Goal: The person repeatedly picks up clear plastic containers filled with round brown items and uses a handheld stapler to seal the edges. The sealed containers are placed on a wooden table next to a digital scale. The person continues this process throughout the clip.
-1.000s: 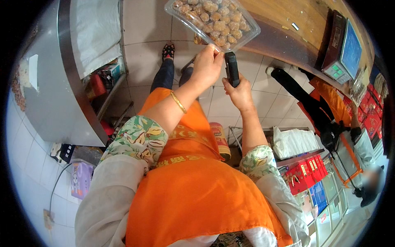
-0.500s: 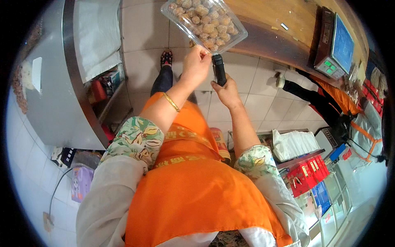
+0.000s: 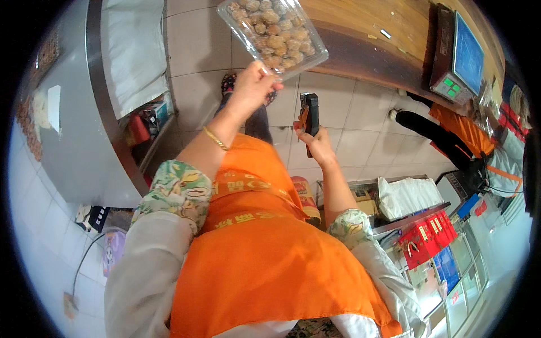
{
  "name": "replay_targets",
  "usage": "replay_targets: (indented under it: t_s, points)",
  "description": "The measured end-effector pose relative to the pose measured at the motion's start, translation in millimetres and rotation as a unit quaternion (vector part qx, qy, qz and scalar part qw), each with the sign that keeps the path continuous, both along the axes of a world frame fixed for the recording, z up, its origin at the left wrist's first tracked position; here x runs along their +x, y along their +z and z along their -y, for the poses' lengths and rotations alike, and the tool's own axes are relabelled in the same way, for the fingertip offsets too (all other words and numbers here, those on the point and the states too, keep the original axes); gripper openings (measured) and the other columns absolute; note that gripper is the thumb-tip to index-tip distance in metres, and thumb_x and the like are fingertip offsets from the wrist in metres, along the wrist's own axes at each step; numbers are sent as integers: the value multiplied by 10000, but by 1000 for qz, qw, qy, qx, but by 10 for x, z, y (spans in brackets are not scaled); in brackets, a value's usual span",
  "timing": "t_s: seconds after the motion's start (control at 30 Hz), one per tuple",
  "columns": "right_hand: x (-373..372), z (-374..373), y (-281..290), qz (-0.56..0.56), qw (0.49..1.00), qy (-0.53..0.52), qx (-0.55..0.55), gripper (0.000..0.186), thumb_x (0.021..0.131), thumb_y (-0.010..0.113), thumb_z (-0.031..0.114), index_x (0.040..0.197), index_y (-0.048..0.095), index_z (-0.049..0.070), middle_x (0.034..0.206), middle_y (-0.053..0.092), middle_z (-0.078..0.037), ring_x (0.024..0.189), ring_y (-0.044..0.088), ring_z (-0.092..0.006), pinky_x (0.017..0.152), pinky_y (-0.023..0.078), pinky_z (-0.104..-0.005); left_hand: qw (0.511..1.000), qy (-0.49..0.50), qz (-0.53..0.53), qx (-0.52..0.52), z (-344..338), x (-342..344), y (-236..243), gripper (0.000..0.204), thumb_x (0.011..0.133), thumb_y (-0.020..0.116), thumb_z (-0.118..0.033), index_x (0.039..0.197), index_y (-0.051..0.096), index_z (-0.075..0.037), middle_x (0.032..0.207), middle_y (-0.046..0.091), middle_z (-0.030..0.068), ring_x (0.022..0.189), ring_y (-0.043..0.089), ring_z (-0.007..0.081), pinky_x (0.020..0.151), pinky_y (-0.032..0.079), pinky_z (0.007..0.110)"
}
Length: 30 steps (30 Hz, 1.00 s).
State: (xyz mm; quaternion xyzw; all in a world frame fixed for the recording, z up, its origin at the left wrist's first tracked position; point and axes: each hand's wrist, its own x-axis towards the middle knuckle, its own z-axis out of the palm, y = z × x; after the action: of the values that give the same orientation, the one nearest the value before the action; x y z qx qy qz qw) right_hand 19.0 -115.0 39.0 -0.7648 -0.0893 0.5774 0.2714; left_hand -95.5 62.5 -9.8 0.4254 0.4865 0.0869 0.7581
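My left hand (image 3: 255, 84) pinches the near corner of a clear plastic box (image 3: 316, 59). Round, brown, sugar-dusted sweets or nuts (image 3: 276, 40) fill the box, which hangs tilted at the top of the view. Their exact kind I cannot make out. In my right hand (image 3: 319, 143) is a black stapler (image 3: 313, 112), gripped at its lower part with its head pointing away from me. A gap separates the stapler from the box.
A wooden counter (image 3: 360, 22) runs along the upper right, with a digital scale (image 3: 459, 62) on it. To the left stands a metal-edged counter (image 3: 73, 129) with a shelf. Another person's leg (image 3: 431, 132) shows at right. Red boxes (image 3: 424, 242) sit lower right.
The stapler has come away from the box corner and moved slightly right and nearer to me, now turned to show its side. My left hand and the box have shifted a little left.
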Motion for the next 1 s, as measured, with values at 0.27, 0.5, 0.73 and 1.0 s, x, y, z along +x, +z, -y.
replay_targets:
  t_s: [0.27, 0.5, 0.73, 1.0]
  points:
    - [107, -321, 23, 34, 999, 24, 23, 242, 758, 617, 156, 901, 535, -20, 721, 568, -72, 638, 535, -125, 594, 428, -264, 985, 82, 96, -116, -125, -231, 186, 126, 826, 527, -103, 924, 479, -39, 905, 582, 96, 814, 581, 153, 683, 441, 237]
    - [134, -307, -163, 91, 992, 82, 35, 322, 742, 626, 178, 951, 525, -45, 708, 564, -93, 664, 542, -174, 636, 435, -298, 926, 273, 123, -227, 362, 194, 131, 192, 780, 630, -117, 935, 571, -22, 842, 583, 37, 727, 541, 105, 628, 416, 215]
    - [190, -406, -117, 96, 987, 118, 51, 336, 730, 628, 180, 964, 528, -39, 719, 563, -110, 670, 524, -183, 649, 428, -305, 916, 317, 128, -211, 398, 335, 95, 158, 765, 640, -111, 872, 591, -5, 754, 566, 13, 650, 502, 75, 578, 393, 191]
    - [146, -434, -87, 65, 992, 86, 70, 276, 741, 619, 137, 942, 535, -33, 724, 553, -69, 650, 504, -151, 608, 417, -288, 926, 308, 104, -194, 354, 344, 139, 112, 764, 622, -82, 828, 587, 3, 697, 537, 13, 607, 467, 85, 561, 387, 204]
